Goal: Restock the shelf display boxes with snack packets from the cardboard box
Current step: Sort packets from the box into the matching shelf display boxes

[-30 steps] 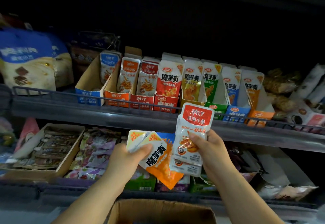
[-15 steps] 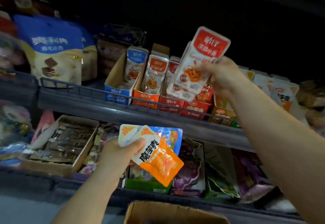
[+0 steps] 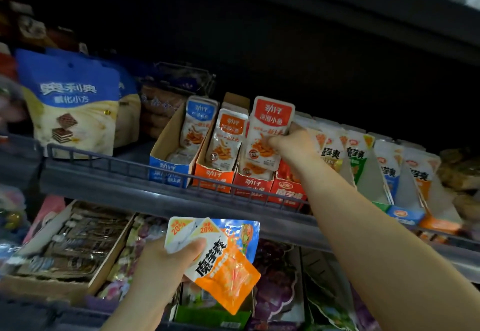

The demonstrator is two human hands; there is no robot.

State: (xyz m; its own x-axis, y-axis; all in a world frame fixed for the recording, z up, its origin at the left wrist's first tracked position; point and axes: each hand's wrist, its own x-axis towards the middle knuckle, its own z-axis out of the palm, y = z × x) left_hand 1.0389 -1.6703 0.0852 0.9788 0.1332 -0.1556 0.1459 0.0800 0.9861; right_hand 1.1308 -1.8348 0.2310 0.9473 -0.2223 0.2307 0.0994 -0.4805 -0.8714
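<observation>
My right hand (image 3: 293,143) grips a red-topped white snack packet (image 3: 270,128) and holds it upright in the red display box (image 3: 253,184) on the upper shelf. To the left of that box stand an orange display box (image 3: 214,177) and a blue display box (image 3: 167,172), each with packets inside. Lower down, my left hand (image 3: 166,265) holds a fan of packets: an orange one (image 3: 231,278) in front, a blue one (image 3: 244,232) behind. The cardboard box is out of view.
More display boxes with packets (image 3: 363,159) run to the right along the upper shelf, behind a low wire rail (image 3: 117,159). A big blue and white bag (image 3: 70,104) stands at the left. The lower shelf holds a cardboard tray (image 3: 65,247) and mixed bags.
My right hand has brought the red-topped packet down from above the boxes into the red display box. My left hand stays low with its packets. The view has moved closer to the shelf.
</observation>
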